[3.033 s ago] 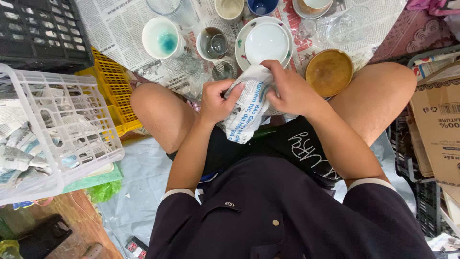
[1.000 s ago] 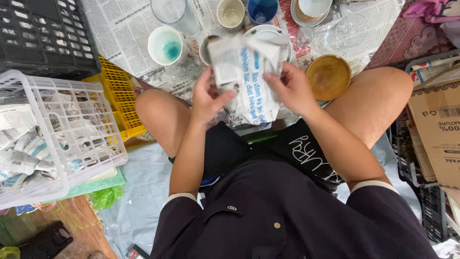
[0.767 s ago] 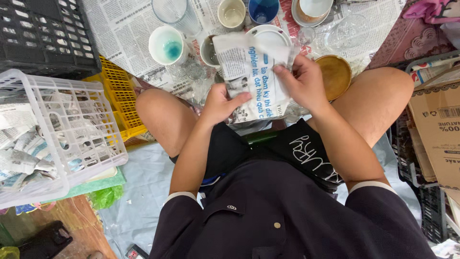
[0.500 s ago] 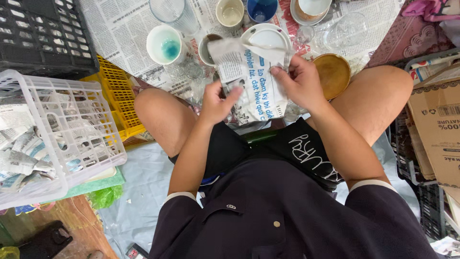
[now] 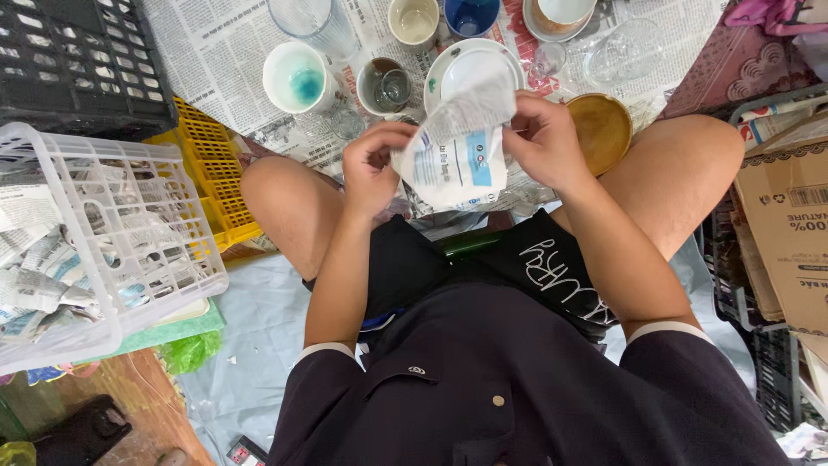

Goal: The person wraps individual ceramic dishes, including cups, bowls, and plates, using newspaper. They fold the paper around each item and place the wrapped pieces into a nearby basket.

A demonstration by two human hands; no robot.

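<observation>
Both my hands hold a sheet of printed paper (image 5: 457, 155) with blue patches, wrapped round something I cannot make out, above my lap. My left hand (image 5: 373, 164) grips its left edge. My right hand (image 5: 543, 142) pinches the top right, where the paper folds over. Beyond them, on newspaper (image 5: 224, 60), stand a white plate (image 5: 444, 73), a white cup with blue-green inside (image 5: 297, 78), a grey cup (image 5: 384, 85) and a brown bowl (image 5: 604, 129).
A white plastic basket (image 5: 129, 233) with newspaper-wrapped items stands at my left, a yellow crate (image 5: 211, 164) and a black crate (image 5: 69, 60) behind it. More cups and glasses (image 5: 315, 22) line the far edge. A cardboard box (image 5: 789, 224) is at my right.
The paper was held up flat and open a second ago. Now its top is folded down and the sheet is bunched smaller between both hands.
</observation>
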